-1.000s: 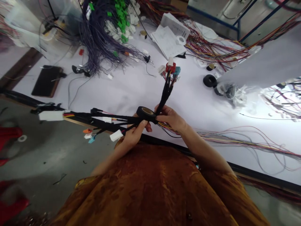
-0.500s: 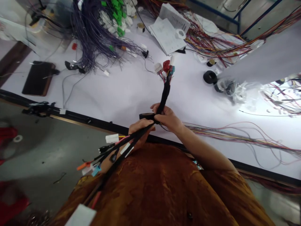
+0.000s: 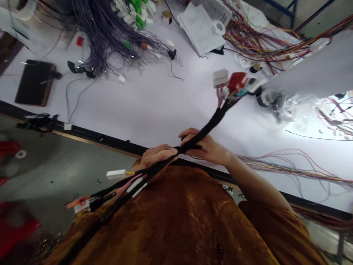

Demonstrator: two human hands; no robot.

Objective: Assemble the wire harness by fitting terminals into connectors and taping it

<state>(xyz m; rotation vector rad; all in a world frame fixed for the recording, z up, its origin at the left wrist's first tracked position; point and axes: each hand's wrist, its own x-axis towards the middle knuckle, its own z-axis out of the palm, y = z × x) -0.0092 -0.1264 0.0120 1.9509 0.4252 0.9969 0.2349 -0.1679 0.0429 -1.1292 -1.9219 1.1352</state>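
A black-sleeved wire harness (image 3: pixel 198 134) runs through both hands. Its upper branch rises to the right and ends in a cluster of white and red connectors (image 3: pixel 236 82). My left hand (image 3: pixel 157 156) closes over the harness, and my right hand (image 3: pixel 205 147) wraps it a little further along. The lower branch crosses my orange patterned garment (image 3: pixel 176 217) and carries a white connector (image 3: pixel 116 174) and an orange tag (image 3: pixel 78 201). The black tape roll seen earlier does not show; my hands may hide it.
A white-covered bench (image 3: pixel 143 114) with a black front edge (image 3: pixel 110 141) lies ahead. On it are a purple wire bundle (image 3: pixel 102 33), papers (image 3: pixel 200 29), a black pad (image 3: pixel 34 82) and multicoloured wires (image 3: pixel 286 169). Concrete floor (image 3: pixel 63 176) lies to the left.
The harness's upper branch has swung right and now tilts further over. The tape roll has dropped out of sight. My hands have moved slightly apart, and the view has shifted.
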